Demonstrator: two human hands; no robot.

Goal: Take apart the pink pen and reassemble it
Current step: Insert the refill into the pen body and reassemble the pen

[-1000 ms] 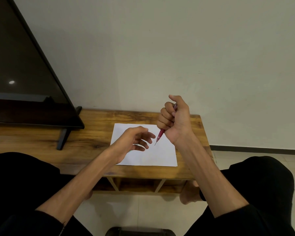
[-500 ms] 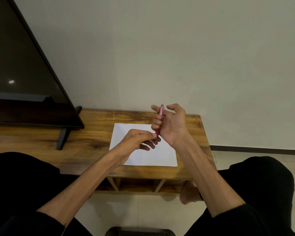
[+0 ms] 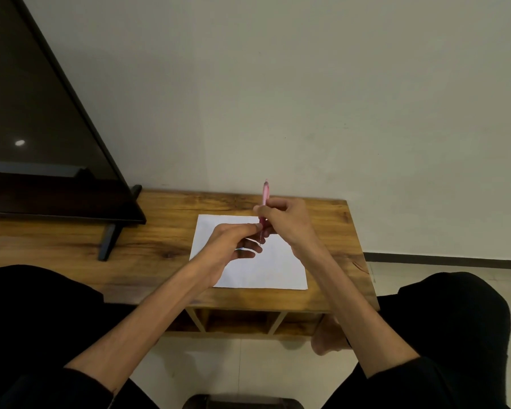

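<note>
The pink pen [image 3: 265, 193] stands nearly upright above a white sheet of paper [image 3: 266, 270], its top end sticking out above my fingers. My right hand [image 3: 283, 221] grips the pen's barrel around the middle. My left hand [image 3: 233, 243] pinches the pen's lower end between thumb and fingertips, and a thin dark tip pokes out just below them. Both hands touch each other over the paper, and the fingers hide most of the pen's lower half.
The paper lies on a low wooden table [image 3: 160, 246] against a plain wall. A dark television [image 3: 42, 143] on a black stand [image 3: 109, 240] fills the left side. My knees in black trousers flank the table's near edge.
My right hand turned the pen upright and shifted left over the paper. My left hand rose from above the sheet and closed its fingertips on the pen's lower end.
</note>
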